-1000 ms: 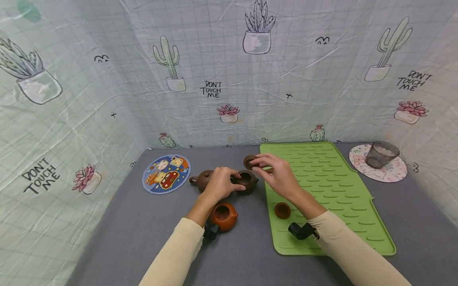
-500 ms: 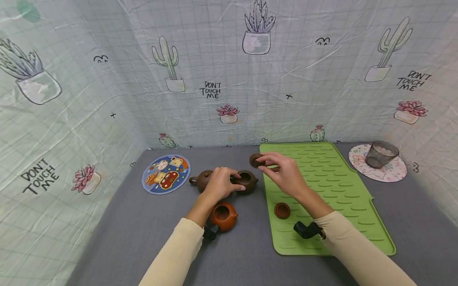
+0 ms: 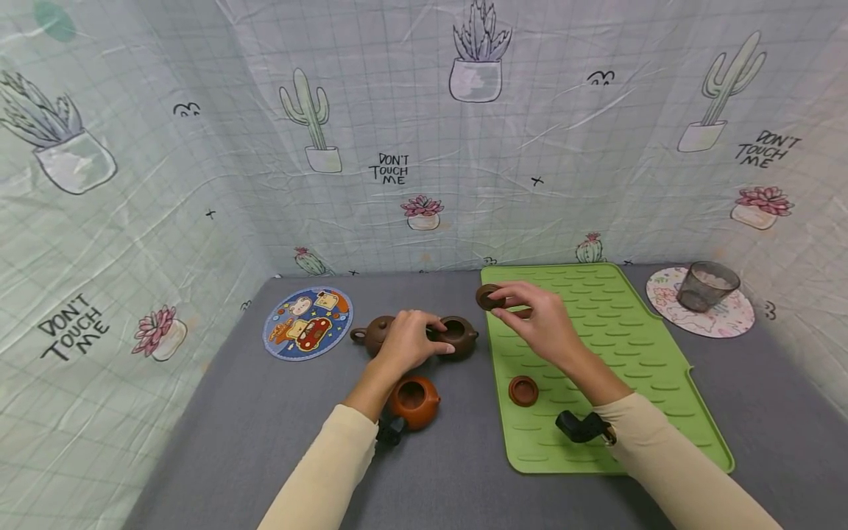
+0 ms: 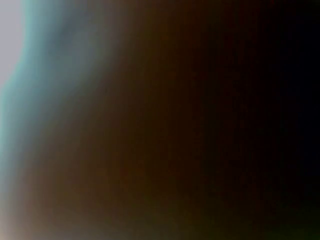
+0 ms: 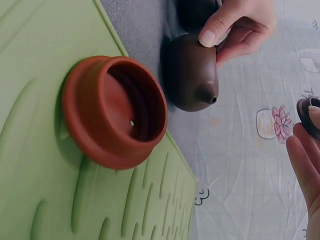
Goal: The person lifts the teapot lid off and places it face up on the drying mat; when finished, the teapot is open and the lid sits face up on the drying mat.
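My right hand (image 3: 539,324) pinches the dark lid (image 3: 489,297) at its fingertips, held in the air over the green mat's (image 3: 636,368) far left corner. The open dark teapot (image 3: 457,336) sits lower and to the left (nearer my left hand (image 3: 411,340), which grips it).

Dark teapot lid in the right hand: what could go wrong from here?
1. The right hand pinches the dark lid only by its fingertips above the green mat; a slack grip could drop and chip it.
2. The orange lid lies under that forearm and might get knocked.
3. The left wrist view is dark, so it cannot confirm the left hand's hold on the dark teapot.
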Motion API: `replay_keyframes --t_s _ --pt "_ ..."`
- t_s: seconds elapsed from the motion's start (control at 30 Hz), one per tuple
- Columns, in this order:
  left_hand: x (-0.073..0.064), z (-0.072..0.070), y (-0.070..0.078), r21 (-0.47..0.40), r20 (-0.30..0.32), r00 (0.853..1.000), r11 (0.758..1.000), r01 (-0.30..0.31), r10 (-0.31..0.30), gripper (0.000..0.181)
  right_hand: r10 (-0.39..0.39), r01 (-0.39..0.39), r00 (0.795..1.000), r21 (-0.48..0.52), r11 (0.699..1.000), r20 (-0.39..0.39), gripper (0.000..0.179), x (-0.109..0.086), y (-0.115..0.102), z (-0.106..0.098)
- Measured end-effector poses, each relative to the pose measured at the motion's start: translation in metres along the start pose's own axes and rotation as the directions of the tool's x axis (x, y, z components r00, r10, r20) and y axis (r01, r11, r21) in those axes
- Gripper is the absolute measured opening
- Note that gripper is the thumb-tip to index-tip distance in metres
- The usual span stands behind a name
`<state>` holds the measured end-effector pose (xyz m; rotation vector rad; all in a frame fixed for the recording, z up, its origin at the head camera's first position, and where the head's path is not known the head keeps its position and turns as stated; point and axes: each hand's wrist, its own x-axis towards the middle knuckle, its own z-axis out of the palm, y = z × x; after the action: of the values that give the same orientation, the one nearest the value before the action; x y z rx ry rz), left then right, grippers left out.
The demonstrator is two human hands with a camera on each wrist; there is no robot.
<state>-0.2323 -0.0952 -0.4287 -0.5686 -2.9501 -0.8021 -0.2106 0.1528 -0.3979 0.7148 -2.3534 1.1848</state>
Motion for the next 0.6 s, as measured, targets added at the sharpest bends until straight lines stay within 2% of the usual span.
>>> replay_keyframes --t_s 0.6 --pt "0.000 0.000 -0.002 -0.027 0.002 1.000 1.000 0.009 -0.009 0.032 0.047 -0.046 0.998 -0.020 0.999 0.049 0.019 -0.009 0.015 -0.005"
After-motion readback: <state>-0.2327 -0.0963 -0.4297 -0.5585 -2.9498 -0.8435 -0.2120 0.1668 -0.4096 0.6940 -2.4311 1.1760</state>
